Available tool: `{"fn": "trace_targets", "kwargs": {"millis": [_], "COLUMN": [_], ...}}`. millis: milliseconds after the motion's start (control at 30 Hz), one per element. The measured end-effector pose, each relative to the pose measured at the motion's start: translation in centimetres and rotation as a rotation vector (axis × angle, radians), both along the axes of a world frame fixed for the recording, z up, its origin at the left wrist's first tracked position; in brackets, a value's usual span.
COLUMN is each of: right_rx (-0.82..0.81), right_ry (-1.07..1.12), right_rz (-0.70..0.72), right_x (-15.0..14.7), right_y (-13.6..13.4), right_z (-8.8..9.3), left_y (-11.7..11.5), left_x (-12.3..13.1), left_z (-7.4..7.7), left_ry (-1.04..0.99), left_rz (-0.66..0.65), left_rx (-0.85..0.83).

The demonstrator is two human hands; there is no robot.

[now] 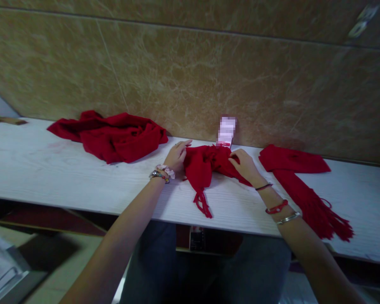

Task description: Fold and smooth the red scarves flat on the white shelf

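Observation:
In front of me a red scarf lies bunched up on the white table, its knotted tassel hanging toward the near edge. At its left side is my left hand, fingers stretched out and the fingertips reaching past the cloth; whether the thumb touches the scarf I cannot tell. My right hand has its fingers curled in a pinch on the scarf's right part.
A heap of red cloth lies to the left by the wall. On the right a folded red scarf spreads its fringe toward the front edge of the table. A phone with a blurred screen leans against the tiled wall.

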State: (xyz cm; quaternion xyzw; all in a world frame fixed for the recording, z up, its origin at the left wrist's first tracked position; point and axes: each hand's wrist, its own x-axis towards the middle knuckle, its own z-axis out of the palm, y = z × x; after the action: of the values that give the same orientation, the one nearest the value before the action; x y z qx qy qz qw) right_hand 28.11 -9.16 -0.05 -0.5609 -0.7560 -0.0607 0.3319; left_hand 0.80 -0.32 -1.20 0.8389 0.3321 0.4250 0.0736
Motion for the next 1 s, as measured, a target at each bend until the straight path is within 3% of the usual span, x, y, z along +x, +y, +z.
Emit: {"fn": "trace_targets", "kwargs": {"millis": [233,467,633,800,933,1000], "right_rx": [-0.075,-0.016,0.064,0.161,0.17,0.189], "right_ry": [-0.154,-0.111,-0.028,-0.007,-0.017,0.0], "right_rz": [0.013,0.068,0.088,0.061,0.029,-0.013], "right_x": [0.0,0.0,0.0,0.4,0.9,1.0], "right_y": [-0.2,-0.1,-0.2,-0.5,-0.3,-0.2], "right_z": [-0.5,-0.2,0.2,0.5,0.6,0.6], "left_y": [-1.0,-0.1,0.4,0.8,1.9,2.5], "left_x": [0.8,1.2,1.0,0.2,-2.0,-3.2], "left_z": [0.0,-0.9,-1.0,-0.5,-0.7,-0.9], "left_ry": [0.202,0.22,0.289,0.204,-0.063,-0.209], "left_rz": [-0.141,-0.044,-0.063,0.128,0.391,0.451], "left_rx": [-0.088,-0.081,-0.083,-0.05,0.035,0.112]}}
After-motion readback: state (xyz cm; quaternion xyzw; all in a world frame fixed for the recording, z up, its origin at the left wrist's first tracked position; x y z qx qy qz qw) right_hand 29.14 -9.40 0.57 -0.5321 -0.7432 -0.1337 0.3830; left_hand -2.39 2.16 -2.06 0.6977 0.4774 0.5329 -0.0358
